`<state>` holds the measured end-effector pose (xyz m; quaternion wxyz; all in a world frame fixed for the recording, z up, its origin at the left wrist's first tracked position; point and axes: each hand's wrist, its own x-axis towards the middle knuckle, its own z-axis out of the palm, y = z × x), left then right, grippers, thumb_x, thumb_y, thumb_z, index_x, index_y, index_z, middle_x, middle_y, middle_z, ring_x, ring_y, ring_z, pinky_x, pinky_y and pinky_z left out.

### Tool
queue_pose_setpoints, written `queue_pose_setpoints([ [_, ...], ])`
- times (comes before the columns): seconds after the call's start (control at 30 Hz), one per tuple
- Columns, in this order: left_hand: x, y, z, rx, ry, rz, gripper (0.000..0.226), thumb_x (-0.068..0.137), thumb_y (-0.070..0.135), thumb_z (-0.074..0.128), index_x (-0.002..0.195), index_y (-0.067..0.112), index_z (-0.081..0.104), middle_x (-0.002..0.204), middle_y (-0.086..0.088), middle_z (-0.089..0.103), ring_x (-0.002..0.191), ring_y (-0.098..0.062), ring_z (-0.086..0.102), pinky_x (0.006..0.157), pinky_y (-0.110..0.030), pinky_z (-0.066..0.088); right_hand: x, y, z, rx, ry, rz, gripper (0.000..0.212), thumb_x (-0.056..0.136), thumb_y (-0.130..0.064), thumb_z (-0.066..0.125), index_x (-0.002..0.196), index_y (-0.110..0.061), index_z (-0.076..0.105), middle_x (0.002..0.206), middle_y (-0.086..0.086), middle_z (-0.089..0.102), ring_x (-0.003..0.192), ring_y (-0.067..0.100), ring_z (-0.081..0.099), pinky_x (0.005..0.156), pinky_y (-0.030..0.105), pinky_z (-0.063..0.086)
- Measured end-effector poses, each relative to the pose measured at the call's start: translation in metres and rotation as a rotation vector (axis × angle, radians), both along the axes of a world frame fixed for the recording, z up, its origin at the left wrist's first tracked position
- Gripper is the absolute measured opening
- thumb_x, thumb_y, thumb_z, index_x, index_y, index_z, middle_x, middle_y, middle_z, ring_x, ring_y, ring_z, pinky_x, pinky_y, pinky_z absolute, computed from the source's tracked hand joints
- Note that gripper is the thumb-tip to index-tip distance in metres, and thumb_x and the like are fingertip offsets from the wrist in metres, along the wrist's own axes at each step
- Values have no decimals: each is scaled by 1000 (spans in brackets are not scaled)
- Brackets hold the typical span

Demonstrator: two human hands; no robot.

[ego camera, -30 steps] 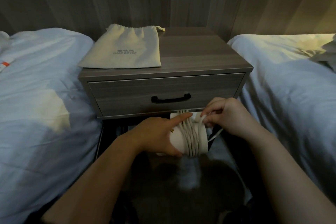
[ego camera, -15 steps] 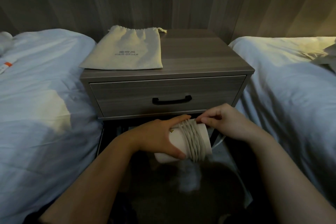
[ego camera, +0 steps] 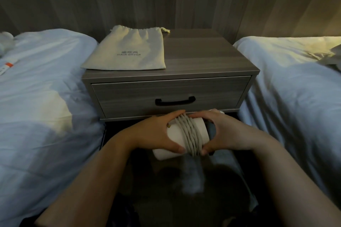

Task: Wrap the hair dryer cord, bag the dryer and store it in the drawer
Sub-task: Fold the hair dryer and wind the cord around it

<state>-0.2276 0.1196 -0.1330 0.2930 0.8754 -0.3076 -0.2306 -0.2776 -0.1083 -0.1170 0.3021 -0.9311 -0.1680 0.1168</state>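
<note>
Winding is ending: the right grip (ego camera: pixel 227 132), no longer pinching the tail of the cord (ego camera: pixel 191 134), is clasping the wrapped hair dryer (ego camera: pixel 175 135) with the left grip (ego camera: pixel 155 134) in front of the shut drawer (ego camera: pixel 166 90), so bagging is coming next.

Matt cloth, wood and plastic
Woven cloth bag (ego camera: pixel 127 51) on wood-grain bench (ego camera: pixel 203 55); smooth matt plastic dryer (ego camera: pixel 175 135), rope-textured cord (ego camera: pixel 191 134).

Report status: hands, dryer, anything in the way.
Two-handed grip on hair dryer, left hand and right hand. Its cord wound round the body. Ahead: bag flat on nightstand, drawer shut.
</note>
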Motion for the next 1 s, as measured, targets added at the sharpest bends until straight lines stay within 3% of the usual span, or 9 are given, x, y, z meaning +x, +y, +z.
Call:
queue_pose_setpoints([
  [0.1, -2, -3, -6, 100, -80, -12, 110, 58, 63, 74, 144, 47, 6, 146, 11, 40, 126, -11, 44, 105, -34, 39, 0, 2, -6, -171, -20, 4, 89, 52, -46, 82, 130, -51, 38, 119, -21, 43, 118, 7, 30, 103, 34, 33],
  [0.27, -3, -7, -13, 192, -188, -9, 113, 56, 71, 69, 143, 49, -2, 137, 3, 49, 115, -16, 52, 99, -37, 44, 12, -3, -18, -125, -15, 70, 91, 59, -78, 56, 138, -36, 42, 151, -16, 32, 140, 11, 21, 116, 48, 18],
  [0.37, -4, -10, -17, 244, -317, -25, 114, 61, 69, 67, 145, 43, -6, 131, -1, 55, 109, -19, 56, 94, -34, 46, 16, -1, -20, 3, 25, -8, 65, 75, -50, 67, 134, -29, 49, 152, -9, 34, 142, 10, 22, 119, 45, 17],
  [0.43, -5, -11, -17, 271, -468, -52, 114, 65, 68, 65, 146, 38, -9, 132, -2, 55, 111, -21, 56, 95, -31, 44, 16, 1, -19, -42, 14, -86, 75, 72, -37, 75, 138, -30, 41, 153, -6, 30, 143, 12, 19, 120, 46, 9],
  [0.57, -9, -17, -22, 270, -685, -174, 112, 70, 62, 65, 148, 31, -9, 134, -1, 51, 113, -20, 54, 93, -30, 42, 13, 2, -21, -266, 93, -121, 115, 62, -52, 77, 149, -28, 5, 155, -1, 22, 144, 21, 14, 116, 48, -4],
  [0.63, -8, -19, -24, 263, -718, -203, 112, 69, 62, 65, 147, 32, -10, 132, -3, 52, 111, -21, 55, 92, -33, 43, 15, 0, -25, -304, 64, -111, 112, 56, -58, 77, 146, -34, 14, 148, -2, 32, 139, 21, 25, 117, 47, 9],
  [0.77, -6, -18, -25, 226, -793, -243, 108, 69, 64, 63, 147, 35, -6, 120, -5, 58, 102, -22, 57, 90, -34, 45, 18, -2, -23, -124, 110, -95, 81, 51, -51, 82, 121, -45, 41, 114, -21, 49, 109, 2, 46, 99, 28, 40],
  [0.9, -8, -18, -22, 218, -823, -268, 105, 71, 59, 64, 144, 39, -10, 116, -7, 57, 101, -23, 54, 88, -35, 42, 18, -6, -16, -76, 117, -169, 50, 55, -45, 82, 95, -36, 53, 95, -18, 60, 86, 2, 58, 74, 21, 47],
  [1.0, -8, -19, -18, 204, -841, -284, 106, 71, 54, 65, 140, 43, -14, 117, -8, 56, 101, -24, 53, 86, -35, 42, 11, -8, -6, 15, 98, -202, 34, 65, -32, 81, 85, -37, 55, 84, -18, 60, 76, -3, 56, 60, 13, 40],
])
